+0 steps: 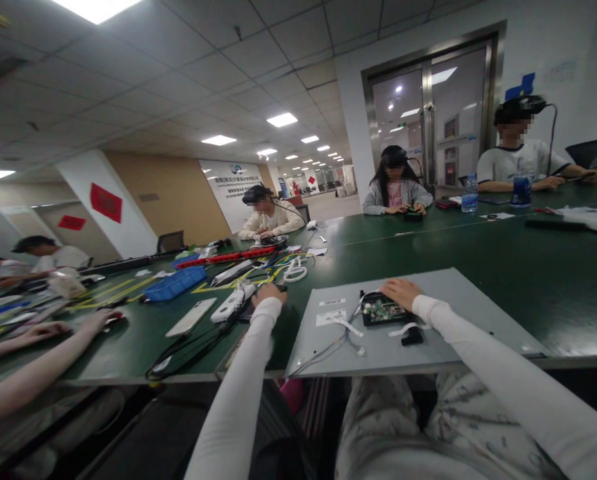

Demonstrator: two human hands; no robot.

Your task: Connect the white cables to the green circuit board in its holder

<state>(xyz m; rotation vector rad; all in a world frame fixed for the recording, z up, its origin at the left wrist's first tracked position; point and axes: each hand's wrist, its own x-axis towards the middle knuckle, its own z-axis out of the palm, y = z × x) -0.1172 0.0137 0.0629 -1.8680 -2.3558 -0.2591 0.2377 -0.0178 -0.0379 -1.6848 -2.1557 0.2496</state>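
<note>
A grey metal panel (458,313) lies flat on the green table in front of me. On it sits a small black housing with a green circuit board (382,311), with white cables trailing to the left. My right hand (401,291) rests on the far edge of that board, fingers curled down over it. My left hand (269,293) reaches out left of the panel and is closed on a dark slim tool (241,312) beside a white device (232,303). Both arms wear white sleeves.
A white phone (190,317), black cables (188,347), a blue tray (174,283) and a red power strip (226,257) lie to the left. A neighbour's arms (43,340) rest on the left. Other people sit around the table; a bottle (469,193) stands far right.
</note>
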